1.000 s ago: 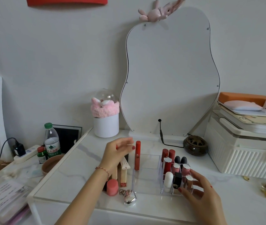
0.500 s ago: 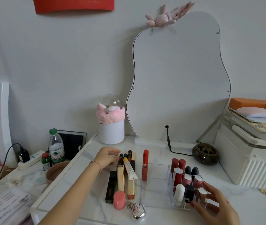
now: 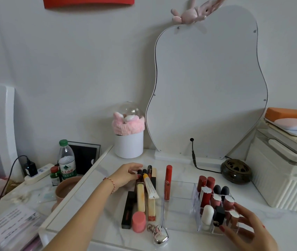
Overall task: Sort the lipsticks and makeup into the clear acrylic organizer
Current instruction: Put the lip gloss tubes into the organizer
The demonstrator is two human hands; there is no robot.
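The clear acrylic organizer (image 3: 178, 212) sits on the white table, front centre. Its right-hand slots hold several upright lipsticks (image 3: 214, 200). A red lip gloss tube (image 3: 168, 182) lies across its left rim. Left of it lies a row of makeup sticks and tubes (image 3: 144, 192), among them a cream tube (image 3: 150, 186). My left hand (image 3: 126, 175) rests on the far ends of that row, fingertips touching the dark caps; whether it grips one I cannot tell. My right hand (image 3: 247, 230) is spread against the organizer's front right corner, holding nothing.
A pink round pot (image 3: 139, 221) and a silver keychain (image 3: 159, 236) lie at the table's front. A wavy mirror (image 3: 207, 87), a white cylinder box (image 3: 128, 144), a dark incense burner (image 3: 236, 171) and a white storage case (image 3: 285, 174) stand behind. A bottle (image 3: 67, 160) stands on the side table.
My left hand dropped from above the red gloss to the far end of the makeup row at the left. My right hand stayed at the organizer's front right corner.
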